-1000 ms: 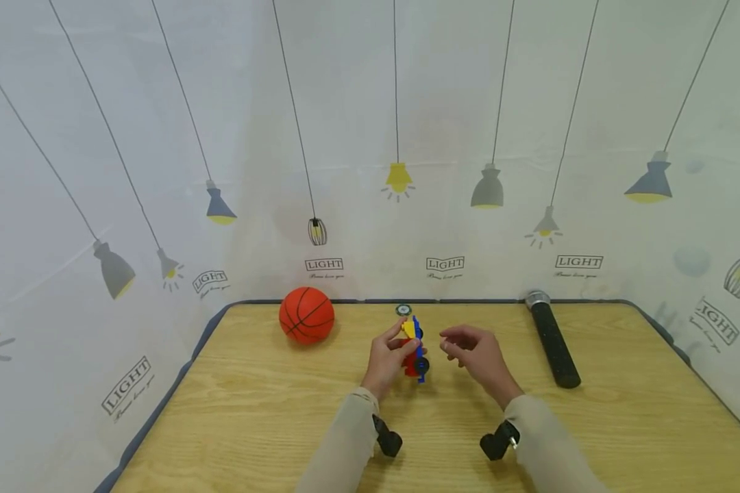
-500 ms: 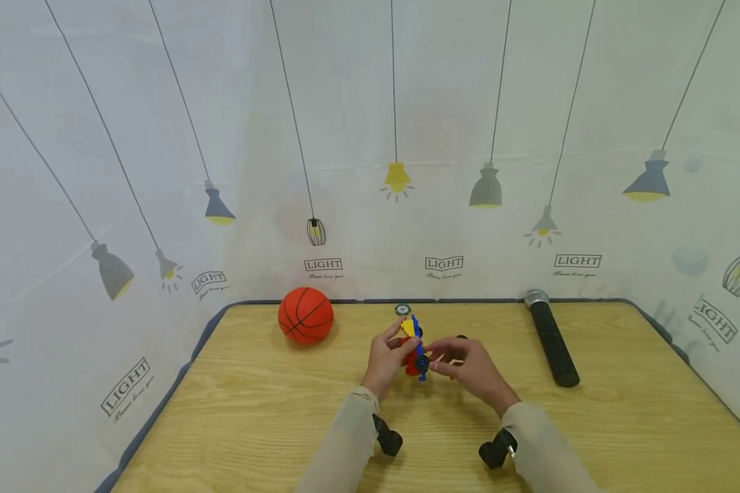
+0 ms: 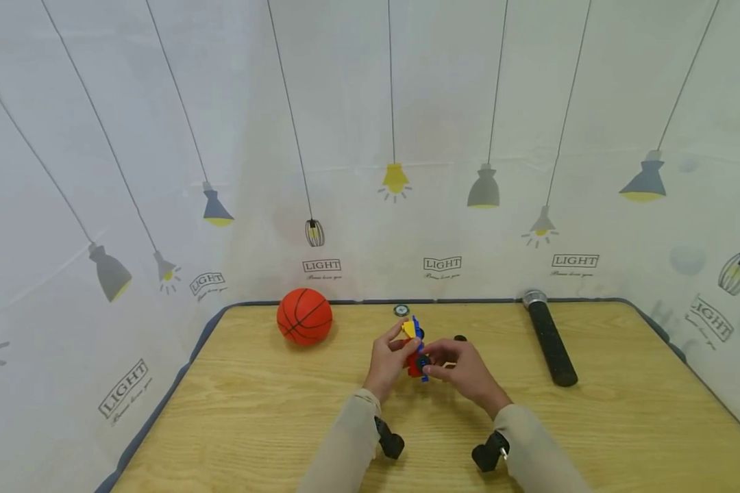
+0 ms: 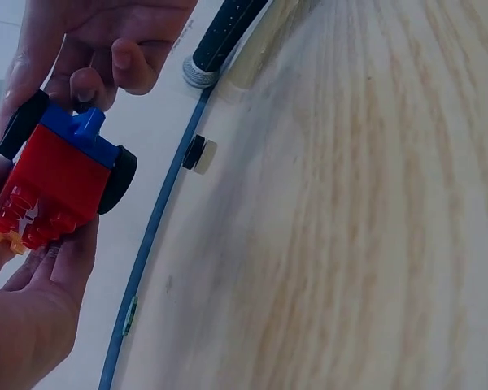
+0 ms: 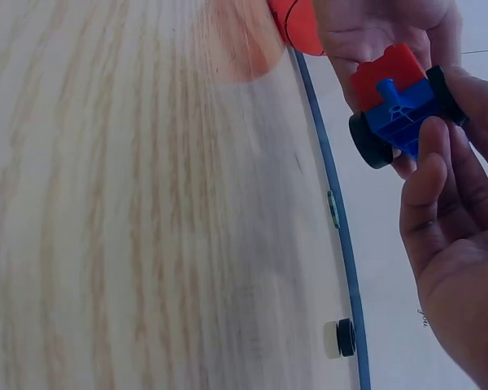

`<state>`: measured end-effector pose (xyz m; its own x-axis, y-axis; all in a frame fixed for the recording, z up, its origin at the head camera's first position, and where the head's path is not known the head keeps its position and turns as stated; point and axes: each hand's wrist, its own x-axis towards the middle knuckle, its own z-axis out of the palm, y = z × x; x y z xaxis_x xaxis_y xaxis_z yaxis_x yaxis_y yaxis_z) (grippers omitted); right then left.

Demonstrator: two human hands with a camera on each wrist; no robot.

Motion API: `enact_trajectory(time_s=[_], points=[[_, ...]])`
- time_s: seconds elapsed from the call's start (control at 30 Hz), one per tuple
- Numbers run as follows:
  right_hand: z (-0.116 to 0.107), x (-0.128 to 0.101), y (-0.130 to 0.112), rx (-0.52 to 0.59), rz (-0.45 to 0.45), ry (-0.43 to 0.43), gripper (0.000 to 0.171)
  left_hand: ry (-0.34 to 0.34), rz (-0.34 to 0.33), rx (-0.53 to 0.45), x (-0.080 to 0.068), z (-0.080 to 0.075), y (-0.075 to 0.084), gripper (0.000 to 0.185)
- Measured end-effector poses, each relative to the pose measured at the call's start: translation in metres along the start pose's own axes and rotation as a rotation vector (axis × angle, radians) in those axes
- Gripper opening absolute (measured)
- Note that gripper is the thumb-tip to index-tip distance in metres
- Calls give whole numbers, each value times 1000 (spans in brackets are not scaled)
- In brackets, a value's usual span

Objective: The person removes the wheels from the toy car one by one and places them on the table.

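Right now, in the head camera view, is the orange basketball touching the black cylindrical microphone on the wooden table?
No, the orange basketball sits at the far left of the wooden table, well apart from the black cylindrical microphone at the far right.

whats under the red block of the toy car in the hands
A blue base with black wheels sits under the red block. The left hand holds the toy and the right hand's fingers touch one wheel end, covering part of it.
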<state>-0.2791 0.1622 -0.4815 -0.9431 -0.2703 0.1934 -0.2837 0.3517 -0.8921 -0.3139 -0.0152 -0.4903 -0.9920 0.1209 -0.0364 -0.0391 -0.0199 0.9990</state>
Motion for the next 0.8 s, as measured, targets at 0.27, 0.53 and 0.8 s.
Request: enact_trajectory(time_s=[0.27,0.53,0.8], points=[[6,5,-3,-7,22,10,24,-8,30,-28,1,0,-2,48],[8,6,-3,0,-4,5,21,-2,60,8,0,1,-3,47],[12,7,-2,-52,-45,3,15,40,20,63,0,5,-6,43]])
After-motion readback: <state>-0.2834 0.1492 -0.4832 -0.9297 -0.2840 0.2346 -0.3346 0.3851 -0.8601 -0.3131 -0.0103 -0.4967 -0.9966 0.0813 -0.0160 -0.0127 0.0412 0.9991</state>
